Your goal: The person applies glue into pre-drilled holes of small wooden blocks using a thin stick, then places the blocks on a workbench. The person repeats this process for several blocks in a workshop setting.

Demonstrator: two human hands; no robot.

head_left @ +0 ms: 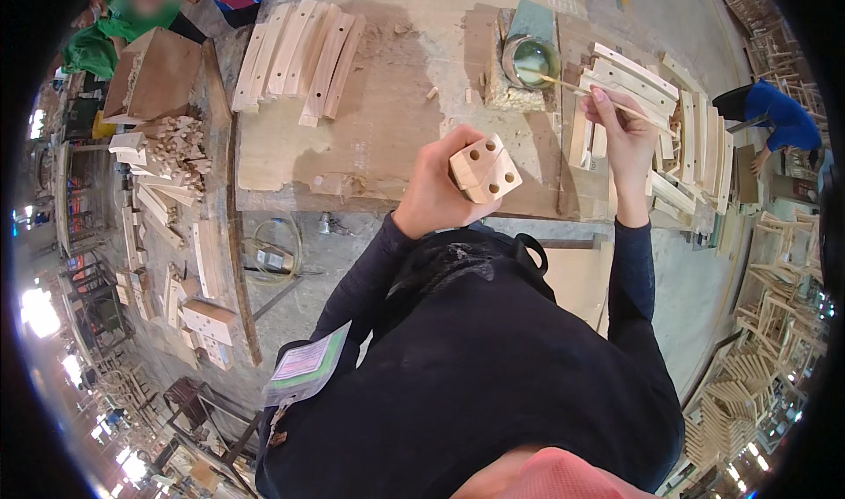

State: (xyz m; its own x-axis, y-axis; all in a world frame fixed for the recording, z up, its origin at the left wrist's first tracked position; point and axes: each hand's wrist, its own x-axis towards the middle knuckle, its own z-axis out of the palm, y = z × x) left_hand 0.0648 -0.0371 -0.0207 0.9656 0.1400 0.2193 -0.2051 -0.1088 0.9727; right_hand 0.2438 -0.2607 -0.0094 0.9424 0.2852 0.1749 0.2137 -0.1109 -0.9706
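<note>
Drilled wooden block [482,172] is gripped in the left hand [429,182], near the edge of the table [387,112]; right hand [623,135] pinches a stick [568,84] at the pot [509,62]. Overloaded tip could mean drips everywhere imo. Count: one block, four holes [509,177] visible, one stick, one pot.

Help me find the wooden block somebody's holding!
Start at the big brown wooden table. Above its near edge, the person's left hand holds the pale, chunky wooden block. Unlike the long, curved, pale wooden strips beyond, it's stubby, with four round holes on one face.
</note>
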